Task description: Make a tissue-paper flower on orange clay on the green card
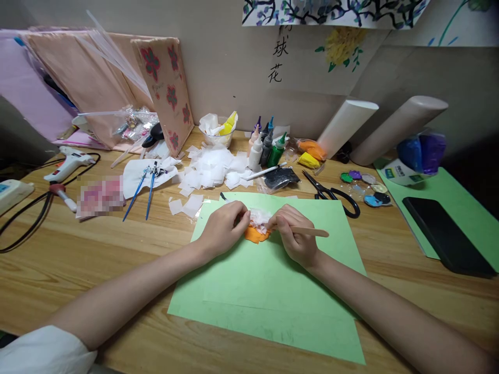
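Both my hands meet over a green paper sheet on the wooden desk. My left hand is closed, fingers pinched on an orange clay lump topped with crumpled white tissue. My right hand is closed on a thin wooden stick, whose tip is pressed into the tissue; the stick's free end points right.
A pile of white tissue squares lies behind the sheet, with paint bottles, black scissors, a palette of small paint pots, two blue brushes, a glue gun and a black phone on another green sheet.
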Demonstrator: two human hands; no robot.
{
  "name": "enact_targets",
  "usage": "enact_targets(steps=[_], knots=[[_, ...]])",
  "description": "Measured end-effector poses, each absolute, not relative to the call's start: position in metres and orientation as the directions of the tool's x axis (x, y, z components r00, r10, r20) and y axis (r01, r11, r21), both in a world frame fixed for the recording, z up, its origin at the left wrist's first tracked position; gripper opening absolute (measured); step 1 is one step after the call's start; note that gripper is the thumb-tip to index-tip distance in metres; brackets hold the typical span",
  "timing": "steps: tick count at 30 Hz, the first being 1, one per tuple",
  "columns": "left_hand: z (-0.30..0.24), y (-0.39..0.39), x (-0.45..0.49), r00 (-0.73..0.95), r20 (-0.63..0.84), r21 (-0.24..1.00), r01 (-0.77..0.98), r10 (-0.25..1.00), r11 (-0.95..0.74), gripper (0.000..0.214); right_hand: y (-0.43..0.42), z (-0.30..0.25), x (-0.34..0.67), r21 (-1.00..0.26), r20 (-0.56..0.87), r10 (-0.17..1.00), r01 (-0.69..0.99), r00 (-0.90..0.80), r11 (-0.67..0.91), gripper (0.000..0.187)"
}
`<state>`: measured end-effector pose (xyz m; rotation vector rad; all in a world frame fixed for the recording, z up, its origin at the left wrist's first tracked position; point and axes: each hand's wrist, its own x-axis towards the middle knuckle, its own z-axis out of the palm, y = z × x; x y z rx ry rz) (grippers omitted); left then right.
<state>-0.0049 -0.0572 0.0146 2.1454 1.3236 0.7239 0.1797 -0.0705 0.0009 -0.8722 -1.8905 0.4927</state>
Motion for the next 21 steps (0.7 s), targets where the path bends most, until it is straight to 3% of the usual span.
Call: enact_targets(steps=[15,18,21], knots=[[0.016,-0.054,-0.013,0.349,0.152,0.645,0.674,0.925,-0.360,0.022,-0.073,0.003,0.181,-0.633,0.644,0.710,0.321,-0.286,0.704,0.034],[0.024,-0.045,-0.035,0.287,0.221,0.481,0.799,0.932,-0.360,0.017,-0.072,0.003,0.182,-0.617,0.663,0.684,0.295,-0.304,0.729,0.033],[0.034,-0.042,-0.064,0.249,0.288,0.201,0.928,0.925,-0.313,0.014,-0.072,0.003,0.181,-0.617,0.671,0.684,0.296,-0.288,0.730,0.033]])
